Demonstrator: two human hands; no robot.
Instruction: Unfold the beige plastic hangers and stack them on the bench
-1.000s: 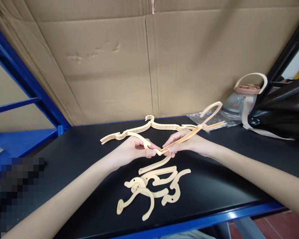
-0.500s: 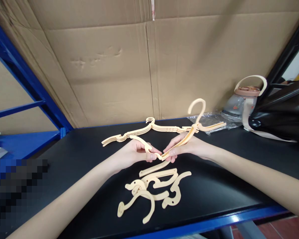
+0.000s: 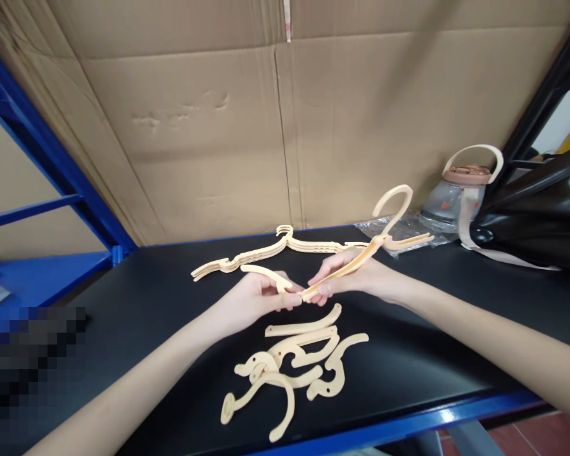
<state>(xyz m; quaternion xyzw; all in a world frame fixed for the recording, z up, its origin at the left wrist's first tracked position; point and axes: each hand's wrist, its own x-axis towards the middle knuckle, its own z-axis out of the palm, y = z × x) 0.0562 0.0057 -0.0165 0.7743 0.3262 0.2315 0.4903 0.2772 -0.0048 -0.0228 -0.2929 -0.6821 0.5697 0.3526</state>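
Note:
Between my hands, above the black tabletop, is a cream plastic clothes hanger in parts. My right hand [image 3: 344, 275] grips the hanger body [image 3: 361, 259], whose hook curves up at the right and whose far arm points right. In my left hand [image 3: 270, 294] is a curved hanger end piece [image 3: 266, 273], its tip sticking out to the upper left. The end piece meets the tip of the hanger arm between my fingertips; the fingers hide whether they are joined. Below my hands lie loose hanger parts [image 3: 304, 328], with a separate hook [image 3: 289, 405] nearest the front.
Behind my hands lies a stack of assembled hangers [image 3: 261, 254]. A clear plastic bag [image 3: 399, 225], a strapped water bottle [image 3: 456, 196] and a black bag [image 3: 541, 209] are at the right. Cardboard [image 3: 194, 126] stands behind the table [image 3: 432, 367], which has a blue front edge.
The hanger body has tilted, its hook leaning further right. My hands have drawn closer, bringing the end piece against the arm's tip. The loose parts lie as before.

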